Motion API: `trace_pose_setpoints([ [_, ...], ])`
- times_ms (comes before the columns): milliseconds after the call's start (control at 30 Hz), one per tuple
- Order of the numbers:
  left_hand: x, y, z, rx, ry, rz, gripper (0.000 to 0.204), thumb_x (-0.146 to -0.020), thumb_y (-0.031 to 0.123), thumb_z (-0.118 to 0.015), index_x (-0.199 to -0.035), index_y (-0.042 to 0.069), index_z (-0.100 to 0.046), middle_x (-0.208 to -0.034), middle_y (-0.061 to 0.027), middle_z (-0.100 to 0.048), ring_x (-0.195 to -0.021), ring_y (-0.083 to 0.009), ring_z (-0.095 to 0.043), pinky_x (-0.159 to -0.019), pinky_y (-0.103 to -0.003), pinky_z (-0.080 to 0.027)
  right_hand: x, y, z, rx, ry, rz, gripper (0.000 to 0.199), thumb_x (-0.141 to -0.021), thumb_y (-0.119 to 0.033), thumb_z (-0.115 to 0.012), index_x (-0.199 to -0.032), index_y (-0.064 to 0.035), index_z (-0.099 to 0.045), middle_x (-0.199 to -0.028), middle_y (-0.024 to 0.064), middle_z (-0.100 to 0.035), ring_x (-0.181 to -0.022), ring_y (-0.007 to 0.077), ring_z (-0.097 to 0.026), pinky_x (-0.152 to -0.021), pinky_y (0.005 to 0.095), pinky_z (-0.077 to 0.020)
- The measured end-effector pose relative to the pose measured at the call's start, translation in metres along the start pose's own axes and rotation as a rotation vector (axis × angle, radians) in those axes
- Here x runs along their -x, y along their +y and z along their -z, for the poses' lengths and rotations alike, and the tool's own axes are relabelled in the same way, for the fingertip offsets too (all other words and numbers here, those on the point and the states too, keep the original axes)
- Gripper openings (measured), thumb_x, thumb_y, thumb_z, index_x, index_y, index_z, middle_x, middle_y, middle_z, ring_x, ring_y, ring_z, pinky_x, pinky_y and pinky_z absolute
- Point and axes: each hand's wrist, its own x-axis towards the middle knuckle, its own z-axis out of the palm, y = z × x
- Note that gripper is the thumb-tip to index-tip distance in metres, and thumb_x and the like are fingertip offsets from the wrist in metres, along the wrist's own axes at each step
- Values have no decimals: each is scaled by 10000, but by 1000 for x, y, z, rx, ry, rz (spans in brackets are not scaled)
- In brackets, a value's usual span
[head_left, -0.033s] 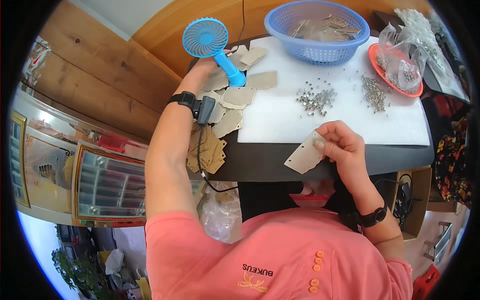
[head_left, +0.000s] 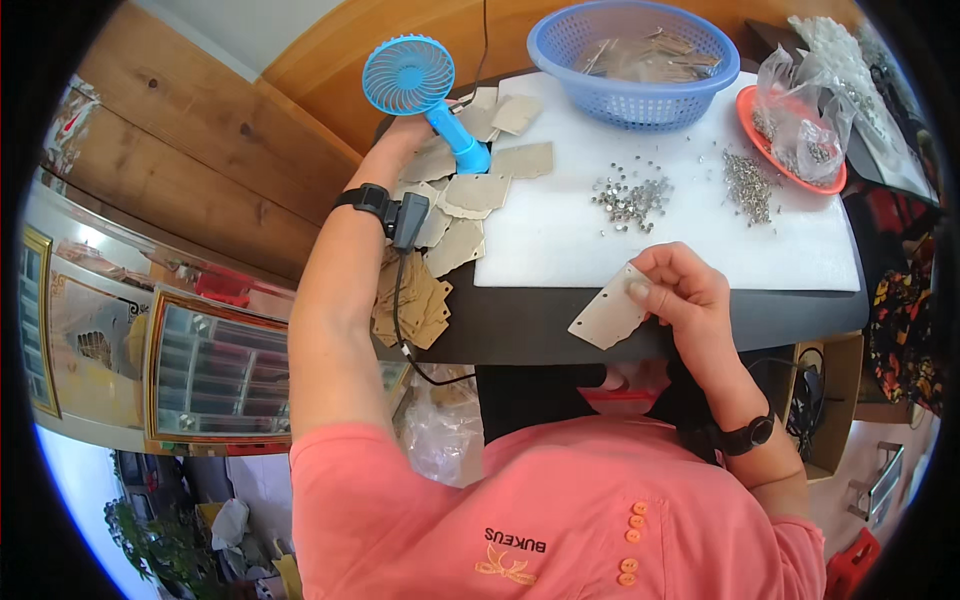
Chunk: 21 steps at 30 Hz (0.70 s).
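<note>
Pinched between the thumb and fingers of my right hand [head_left: 690, 292] is a thin beige card-like piece [head_left: 607, 312] with small holes and one wavy edge. It is tilted above the table's near edge. My left hand [head_left: 410, 130] reaches to the far left, behind a blue handheld fan [head_left: 468, 152]; its fingers are hidden there. Similar beige pieces [head_left: 480, 190] lie loosely around the fan's base. A heap of browner pieces [head_left: 420, 310] sits nearer, beside my left forearm. Small shiny metal bits [head_left: 630, 205] are scattered on the white foam sheet [head_left: 560, 255].
A blue plastic basket [head_left: 640, 105] holding flat pieces in clear plastic stands at the back. To its right, a red dish [head_left: 765, 145] carries a plastic bag of metal bits, with another small pile [head_left: 748, 188] alongside. A black cable [head_left: 400, 320] hangs from my left wrist.
</note>
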Motion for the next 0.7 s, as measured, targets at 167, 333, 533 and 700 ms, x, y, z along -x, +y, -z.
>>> trace_pose_setpoints([
  [167, 6, 7, 7, 248, 54, -103, 261, -898, 218, -655, -1149, 151, -684, -1178, -62, -676, -1103, -191, -593, -884, -382, -464, -2, 2, 2, -11, -3, -7, 128, -912, -18, -639, -1039, -18, -621, -846, 29, -700, -758, 59, -598, -671, 219, -464],
  [333, 25, 4, 19, 189, 92, -47, 250, -850, 180, -687, -1088, 104, -697, -1033, -30, -728, -934, -164, -668, -870, -341, -469, -1, 1, 3, 15, -24, -1, 128, -910, -16, -640, -1037, -21, -623, -850, 25, -701, -755, 56, -595, -672, 220, -464],
  [533, 60, 6, 50, 308, 103, -27, 260, -828, 159, -706, -1061, 44, -693, -923, -63, -741, -883, -165, -687, -826, -309, -499, 0, 1, 0, 31, -20, 18, 130, -906, -17, -637, -1036, -22, -628, -852, 15, -696, -751, 51, -587, -662, 211, -450],
  [700, 103, 5, 73, 83, 139, 32, 370, -840, 193, -719, -1175, 42, -680, -1039, -68, -717, -947, -151, -656, -830, -307, -504, 2, 2, 1, 44, 10, 57, 112, -908, -21, -627, -1020, -12, -630, -841, 7, -683, -739, 47, -582, -648, 205, -438],
])
